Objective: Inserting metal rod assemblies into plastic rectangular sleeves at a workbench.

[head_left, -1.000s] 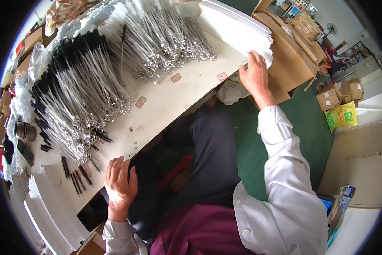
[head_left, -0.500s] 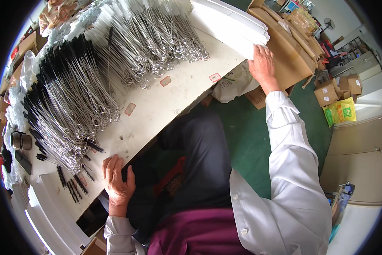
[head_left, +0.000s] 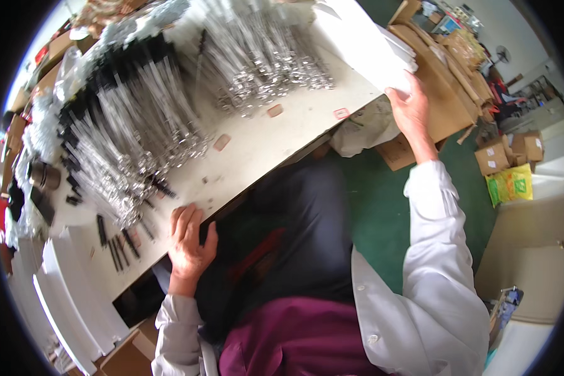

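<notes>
My right hand (head_left: 412, 116) is at the far right end of the table, with its thumb and fingers closed on the near corner of a long white sheet (head_left: 357, 41). That sheet lies over a stack of similar white pieces, whose edges show beside it. My left hand (head_left: 193, 244) rests on the table's front edge, fingers stretched out and thumb apart, holding nothing. Just beyond it lie black-bristled brushes (head_left: 128, 113) with twisted wire stems and ring ends. Farther right is a pile of wire brushes (head_left: 263, 56) with pale bristles. Several small loose black brushes (head_left: 119, 250) lie left of my left hand.
White folded strips (head_left: 68, 294) stand at the table's left end. Small red-edged labels (head_left: 221, 142) lie on the tabletop (head_left: 250, 160). Cardboard boxes (head_left: 442, 94) and a pale bag (head_left: 366, 128) stand beyond the right end. A dark cup (head_left: 43, 175) sits at the left.
The view has shifted, so the table and brushes appear farther right. My right hand has turned, its thumb now against the white sheet, which sits differently over the stack. My left hand stays at the edge.
</notes>
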Available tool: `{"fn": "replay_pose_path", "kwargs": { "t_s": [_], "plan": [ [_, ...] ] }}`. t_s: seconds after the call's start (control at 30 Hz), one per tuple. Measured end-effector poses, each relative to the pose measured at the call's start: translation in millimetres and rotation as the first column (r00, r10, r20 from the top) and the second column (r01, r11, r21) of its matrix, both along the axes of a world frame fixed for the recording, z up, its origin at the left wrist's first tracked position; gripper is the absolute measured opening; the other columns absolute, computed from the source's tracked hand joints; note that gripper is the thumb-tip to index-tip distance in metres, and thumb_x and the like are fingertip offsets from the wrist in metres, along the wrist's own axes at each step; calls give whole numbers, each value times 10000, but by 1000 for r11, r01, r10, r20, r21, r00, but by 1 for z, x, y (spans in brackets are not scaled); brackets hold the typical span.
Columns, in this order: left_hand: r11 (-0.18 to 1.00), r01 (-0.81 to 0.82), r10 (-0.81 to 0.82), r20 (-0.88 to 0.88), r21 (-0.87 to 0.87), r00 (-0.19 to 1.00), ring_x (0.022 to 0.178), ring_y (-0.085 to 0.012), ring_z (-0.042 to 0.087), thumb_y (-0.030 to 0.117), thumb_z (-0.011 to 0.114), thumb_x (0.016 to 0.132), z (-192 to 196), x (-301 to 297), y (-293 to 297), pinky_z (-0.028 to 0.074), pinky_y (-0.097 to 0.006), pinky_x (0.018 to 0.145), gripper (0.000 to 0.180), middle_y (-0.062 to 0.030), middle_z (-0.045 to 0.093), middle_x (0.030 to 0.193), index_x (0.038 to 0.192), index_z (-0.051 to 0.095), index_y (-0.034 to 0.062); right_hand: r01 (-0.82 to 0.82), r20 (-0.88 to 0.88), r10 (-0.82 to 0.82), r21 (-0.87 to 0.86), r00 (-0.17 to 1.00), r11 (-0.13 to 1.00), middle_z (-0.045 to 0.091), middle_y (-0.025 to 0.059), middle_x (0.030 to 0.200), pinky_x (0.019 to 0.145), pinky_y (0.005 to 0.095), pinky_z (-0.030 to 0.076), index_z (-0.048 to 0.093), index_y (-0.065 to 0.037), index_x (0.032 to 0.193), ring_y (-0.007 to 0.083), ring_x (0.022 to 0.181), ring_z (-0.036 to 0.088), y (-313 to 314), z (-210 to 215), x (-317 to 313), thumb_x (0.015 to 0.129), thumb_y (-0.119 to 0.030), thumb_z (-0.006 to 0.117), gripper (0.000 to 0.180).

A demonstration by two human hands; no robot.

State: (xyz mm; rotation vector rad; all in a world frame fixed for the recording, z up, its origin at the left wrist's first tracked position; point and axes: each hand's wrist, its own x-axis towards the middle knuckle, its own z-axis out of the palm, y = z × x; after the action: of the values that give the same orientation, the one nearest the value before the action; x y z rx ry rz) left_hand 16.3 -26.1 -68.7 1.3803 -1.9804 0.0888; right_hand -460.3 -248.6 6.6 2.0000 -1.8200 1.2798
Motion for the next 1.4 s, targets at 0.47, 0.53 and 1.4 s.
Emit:
{"fn": "replay_pose_path", "kwargs": {
  "t_s": [0.47, 0.53, 1.4],
  "plan": [
    [992, 124, -125, 115, 15, 985, 1040, -405, 664, 108, 869, 707, 116, -43, 48, 559, -515, 941, 560, -192, 667, 1135, 1210, 669, -36, -784, -48, 825, 285, 563, 552, 564, 186, 1377, 1046, 463, 511, 591, -11, 1367, 385, 1227, 590, 166, 16, 187, 779, -76, 847, 644],
    [984, 169, -171, 38, 56, 985, 1107, -408, 635, 129, 867, 712, 111, -39, 66, 534, -511, 989, 603, -194, 644, 1159, 1246, 648, -45, -785, -45, 835, 316, 548, 532, 566, 180, 1384, 1051, 462, 510, 597, -15, 1369, 381, 1242, 587, 171, 13, 191, 776, -73, 847, 647],
    [911, -202, 79, 327, 361, 942, 946, -302, 645, 129, 852, 670, 43, -12, 73, 554, -407, 835, 712, -128, 608, 1044, 1296, 550, -28, -724, 14, 754, 291, 657, 626, 655, 176, 1136, 922, 433, 544, 633, 30, 1264, 342, 1031, 647, 223, -52, 250, 822, -103, 813, 496]
  ]
}}
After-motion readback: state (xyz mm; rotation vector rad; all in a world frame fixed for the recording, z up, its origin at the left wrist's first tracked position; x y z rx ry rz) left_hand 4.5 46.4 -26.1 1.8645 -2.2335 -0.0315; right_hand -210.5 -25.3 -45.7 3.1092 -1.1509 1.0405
